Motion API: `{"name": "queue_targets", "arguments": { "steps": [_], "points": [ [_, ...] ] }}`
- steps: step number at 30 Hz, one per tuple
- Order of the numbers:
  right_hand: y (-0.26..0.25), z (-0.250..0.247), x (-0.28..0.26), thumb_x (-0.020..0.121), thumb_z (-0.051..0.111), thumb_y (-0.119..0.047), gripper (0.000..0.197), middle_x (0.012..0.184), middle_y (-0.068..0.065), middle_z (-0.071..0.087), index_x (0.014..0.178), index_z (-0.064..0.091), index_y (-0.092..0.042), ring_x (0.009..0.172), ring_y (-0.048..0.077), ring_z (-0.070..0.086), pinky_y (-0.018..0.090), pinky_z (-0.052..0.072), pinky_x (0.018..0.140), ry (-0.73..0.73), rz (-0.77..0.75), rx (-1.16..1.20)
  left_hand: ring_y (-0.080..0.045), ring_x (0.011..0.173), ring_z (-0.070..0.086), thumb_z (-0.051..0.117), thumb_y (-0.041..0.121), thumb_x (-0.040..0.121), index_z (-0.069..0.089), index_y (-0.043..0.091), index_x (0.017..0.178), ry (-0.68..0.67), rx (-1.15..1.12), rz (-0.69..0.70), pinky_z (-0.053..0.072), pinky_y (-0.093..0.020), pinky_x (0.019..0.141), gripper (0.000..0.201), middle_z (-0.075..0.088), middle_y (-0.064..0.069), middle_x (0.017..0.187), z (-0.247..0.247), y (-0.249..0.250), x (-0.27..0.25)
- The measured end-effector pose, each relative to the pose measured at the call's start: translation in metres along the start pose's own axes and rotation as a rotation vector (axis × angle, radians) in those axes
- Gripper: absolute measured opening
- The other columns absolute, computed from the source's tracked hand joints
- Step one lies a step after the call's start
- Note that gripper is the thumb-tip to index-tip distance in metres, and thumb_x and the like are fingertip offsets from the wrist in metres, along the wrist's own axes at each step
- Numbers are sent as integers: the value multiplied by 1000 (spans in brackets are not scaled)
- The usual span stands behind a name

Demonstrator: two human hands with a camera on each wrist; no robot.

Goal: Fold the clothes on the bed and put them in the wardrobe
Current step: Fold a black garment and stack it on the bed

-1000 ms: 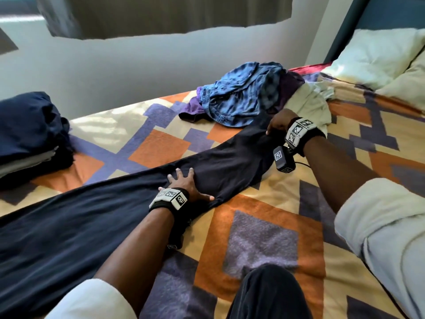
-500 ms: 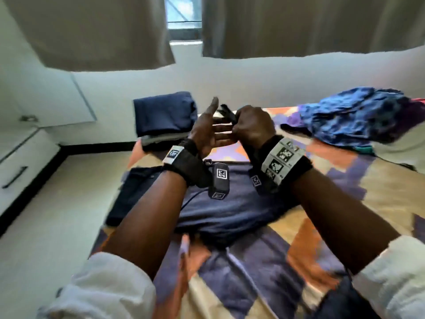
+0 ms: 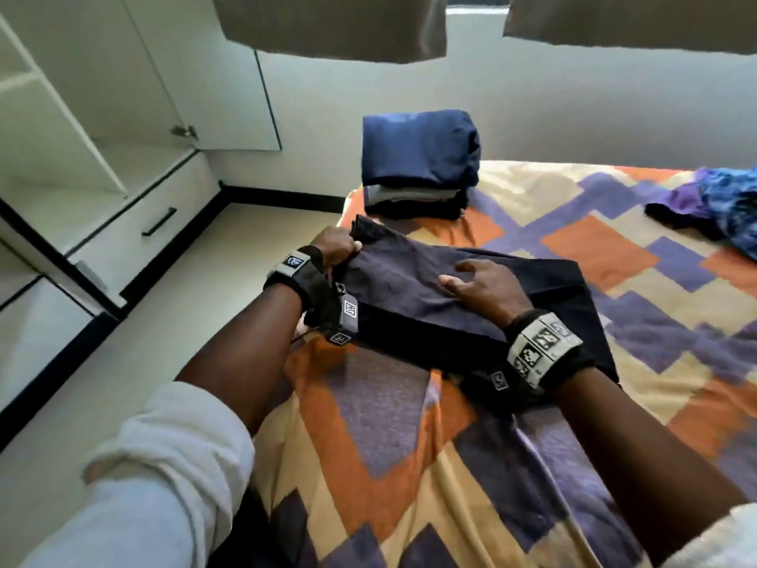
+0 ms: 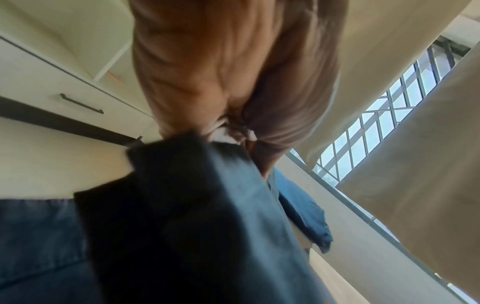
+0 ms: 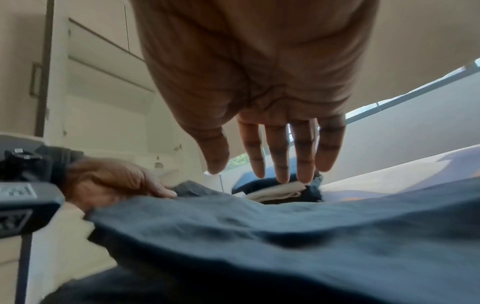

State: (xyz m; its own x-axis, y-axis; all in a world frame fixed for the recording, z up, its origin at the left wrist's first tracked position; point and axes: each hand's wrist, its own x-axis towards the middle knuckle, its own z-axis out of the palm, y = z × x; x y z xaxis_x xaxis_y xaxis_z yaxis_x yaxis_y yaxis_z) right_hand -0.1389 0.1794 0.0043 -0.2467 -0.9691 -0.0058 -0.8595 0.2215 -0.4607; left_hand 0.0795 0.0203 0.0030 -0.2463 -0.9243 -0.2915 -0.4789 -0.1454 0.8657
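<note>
Bedspread point(image 3: 393, 465): patchwork of orange, purple and cream; nearest thing to me, bare here.
Right hand point(image 3: 485, 291): lies on top of the dark trousers point(image 3: 430, 305), fingers spread and fairly straight; the right wrist view shows the fingertips point(image 5: 281, 164) a little lifted off the cloth, so light contact at most.
Left hand point(image 3: 334, 250): pinches the far-left end of the trousers, fingers curled over the edge. The left wrist view is blurred; which fingers do the gripping I cannot tell.
Trousers: on the bed by its left edge, doubled over, upper layer resting on a darker lower layer.
What changed: a second ago they lay stretched out long across the bed, left palm flat mid-leg, right hand at the far end by the heap. Half a second ago both hands were raised together with the end between them. Now that end is down on the other half.
Meaning: first fold looks done; likely needs smoothing and another fold before stacking.
Folded stack point(image 3: 420, 161): blue on top, pale and dark layers beneath, just beyond the trousers at the bed corner; seems untouched.
Unfolded heap point(image 3: 721, 207): blue and purple clothes, far right, not yet folded.
Wardrobe point(image 3: 82, 116): stands open to the left, across the floor; no clothes seen on its visible shelves.
</note>
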Motion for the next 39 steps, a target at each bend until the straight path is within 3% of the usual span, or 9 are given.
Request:
{"name": "queue_targets", "arguments": {
  "steps": [5,11,18,22,27,30,32,35,39],
  "points": [
    [47,23,-6,89,50,-63,68,149,1,41,144,41,-24,138,24,36,43,34,108,-71,69,-261,-23,91,57,59,6,94,65,-11,106,58,253,-7,38,-21,57,21,60,-14,95,-4,-21,18],
    [72,63,-28,95,31,-65,77,163,-7,-12,156,2,-28,149,19,-14,48,-8,119,-281,198,-213,-23,85,60,71,22,86,65,12,85,246,281,-34,42,-27,71,12,70,-10,97,17,-63,17],
    [71,58,-37,95,34,-63,82,162,-2,-18,155,-8,-26,150,22,-11,49,-7,120,-231,190,-170,-43,111,56,52,8,93,41,4,131,454,711,75,46,-46,88,39,47,-23,128,23,-49,-5],
    [63,60,-59,97,24,-63,79,163,9,-11,156,-2,-18,150,31,-8,55,-3,117,-241,234,-268,-34,128,43,49,48,96,48,15,134,170,1015,413,40,-47,103,49,44,-13,141,49,-54,-26],
    [63,57,-81,92,27,-71,96,158,24,14,150,16,4,146,39,15,47,16,118,-196,358,-270,-30,152,-6,-1,91,75,3,38,157,-121,1115,-14,9,-64,117,97,-11,10,165,54,-93,-20],
    [58,46,-104,95,29,-65,84,139,27,46,133,46,8,129,40,42,42,38,105,-94,351,-356,-33,151,-4,13,76,92,-1,26,158,-59,1173,-163,2,-71,112,85,-11,10,165,62,-73,-27],
    [59,25,-110,100,36,-51,59,120,22,63,113,65,-2,114,38,57,38,46,89,-15,321,-317,-34,151,1,27,60,98,20,18,156,-3,1366,-173,4,-68,114,72,8,-4,166,74,-42,-38],
    [85,-2,-110,95,49,-31,32,113,20,63,107,64,-6,108,38,57,39,46,86,164,323,-256,-39,133,40,48,28,94,61,15,126,39,1476,201,30,-55,110,37,55,-15,138,104,11,-40],
    [117,-7,-122,83,54,-12,23,106,17,67,98,70,-8,103,38,61,38,49,82,122,438,-169,-36,105,64,55,22,90,73,15,105,-34,1139,533,51,-39,87,24,69,-16,112,165,67,-26]
  ]
}}
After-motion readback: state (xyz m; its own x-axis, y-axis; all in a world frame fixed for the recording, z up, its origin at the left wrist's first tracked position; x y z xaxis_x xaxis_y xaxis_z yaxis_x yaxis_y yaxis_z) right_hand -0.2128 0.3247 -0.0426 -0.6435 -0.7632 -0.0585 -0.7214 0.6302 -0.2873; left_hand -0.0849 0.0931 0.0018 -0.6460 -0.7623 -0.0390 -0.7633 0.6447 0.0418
